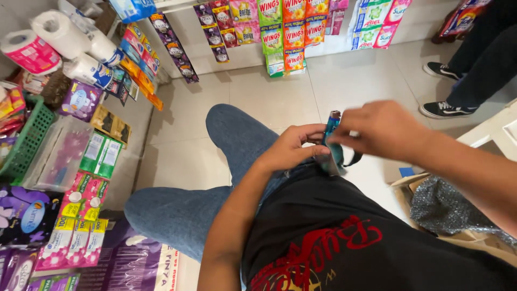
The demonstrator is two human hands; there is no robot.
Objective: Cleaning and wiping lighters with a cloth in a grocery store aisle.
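Head view: both hands meet over the lap on a teal packet [331, 141]. Left hand [293, 146] grasps its lower part, fingers curled round it, thumb on the near side. Right hand [379, 129] pinches the upper part from the right, slightly motion-blurred, so its exact finger contact can't be told. Packet stands roughly upright, with a dark red tip showing above the fingers and a dark strap looping out below right. It sits mid-frame, above the jeans [231, 134], just far of the black shirt [334, 237] with its red print.

Right of the hands, near, an open carton [414, 180] holds something grey and glittery [444, 207]. Far right, a second person's dark trousers and black sneakers [444, 109] stand on the tiled floor [177, 140].

Left side: shelf goods, with paper rolls [59, 32] far left, a green basket [27, 143], green boxes [101, 155] and pink packs [81, 215] nearer. Sachet strips [283, 32] hang along the far wall, well apart from the hands.
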